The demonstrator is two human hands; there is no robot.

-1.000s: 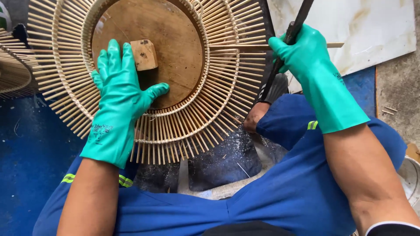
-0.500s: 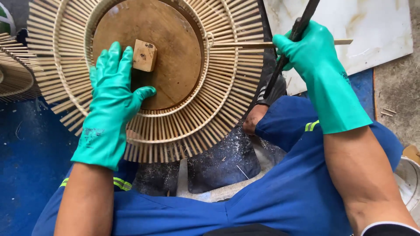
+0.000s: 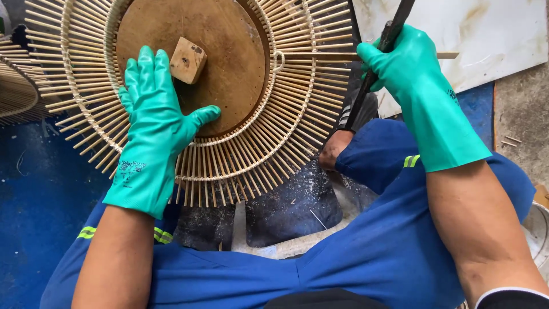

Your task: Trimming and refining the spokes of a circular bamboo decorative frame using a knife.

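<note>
Left hand [image 3: 153, 123]: its green-gloved fingers are lying flat and spread, gripping nothing, pressing the round bamboo-slat frame [image 3: 240, 154] with its brown wooden disc.
Right hand [image 3: 400, 60]: fingers are closing around a dark metal rod [image 3: 394, 28] and a thin bamboo stick [image 3: 320, 56].
Doing it well: keeping the frame pinned, feeding the stick straight.
Hard to see: the rod's top is running out of view.

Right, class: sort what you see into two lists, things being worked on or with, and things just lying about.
In use:
- left hand flat on the bamboo frame
- right hand gripping a dark tool and a long stick
- wooden disc with block

Lying about:
- second frame, far left
- white board
- loose sticks
- blue mat
</note>
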